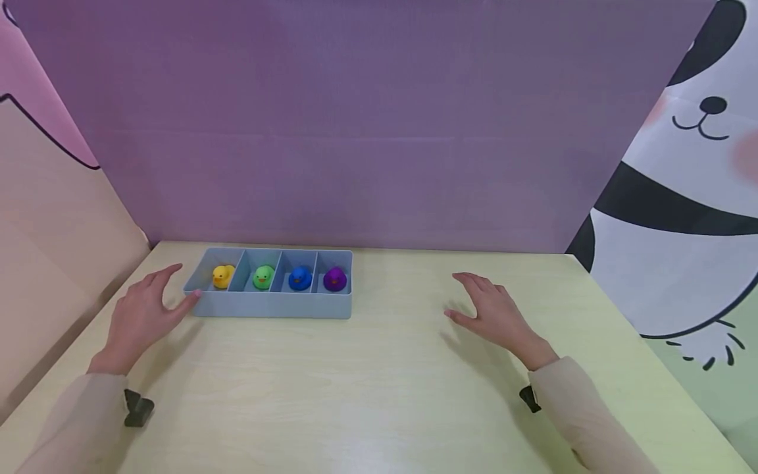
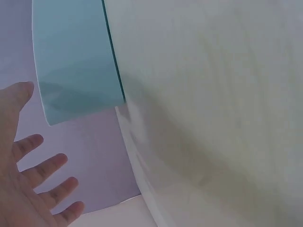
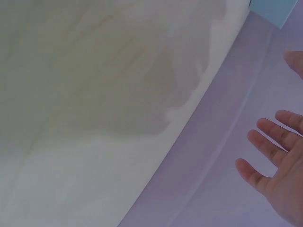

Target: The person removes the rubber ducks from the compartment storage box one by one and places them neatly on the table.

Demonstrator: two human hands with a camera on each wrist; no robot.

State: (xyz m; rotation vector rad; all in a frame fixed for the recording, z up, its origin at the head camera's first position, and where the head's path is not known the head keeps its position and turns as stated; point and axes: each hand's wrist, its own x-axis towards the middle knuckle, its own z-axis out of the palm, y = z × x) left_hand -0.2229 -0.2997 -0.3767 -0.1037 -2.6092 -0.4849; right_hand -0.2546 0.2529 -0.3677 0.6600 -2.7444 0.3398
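"Where is the tray [image 1: 272,305] placed?"
"At eleven o'clock on the table [image 1: 367,388] — four ducks [image 1: 299,279] are lined up in it."
"Is anything gripped?"
"Nothing — the left hand [image 1: 139,319] is spread at ten, beside the tray's end; the right hand [image 1: 496,318], relaxed, is held at one."

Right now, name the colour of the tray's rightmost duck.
The duck is purple, clearest in the head view.

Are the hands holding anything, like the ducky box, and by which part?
Nothing is held. The left hand is open by the left end of the box; the right hand is open too.
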